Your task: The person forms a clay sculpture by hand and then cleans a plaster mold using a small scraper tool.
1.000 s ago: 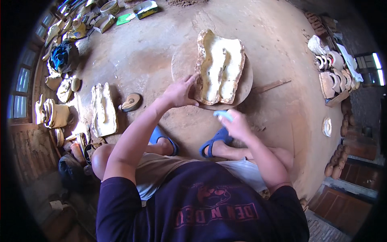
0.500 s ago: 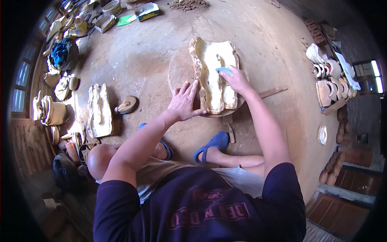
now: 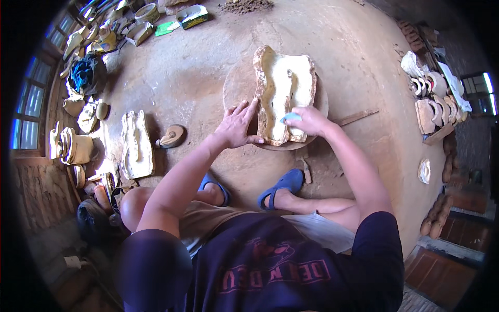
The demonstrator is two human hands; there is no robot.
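In front of me a pale plaster-like mould half (image 3: 274,86), with two long wavy hollows and a rough brown rim, lies on a round board (image 3: 236,86). My left hand (image 3: 239,124) rests with fingers spread against the mould's left side, thumb at its lower left corner. My right hand (image 3: 307,122) grips a small light-blue flat scraper-like piece (image 3: 291,118), partly hidden by the fingers. It is over the lower part of the right hollow, by the ridge between the two hollows.
A similar mould half (image 3: 137,145) lies on the floor at left, beside a rounded wooden tool (image 3: 171,136). A wooden strip (image 3: 357,116) is right of the board. Curved mould pieces (image 3: 439,112) stand at far right; boxes (image 3: 192,16) and a dirt heap (image 3: 247,5) lie at the back.
My right hand has moved down the right hollow, toward me, with the blue piece. My left hand stays at the mould's left side. The whole view has shifted slightly.
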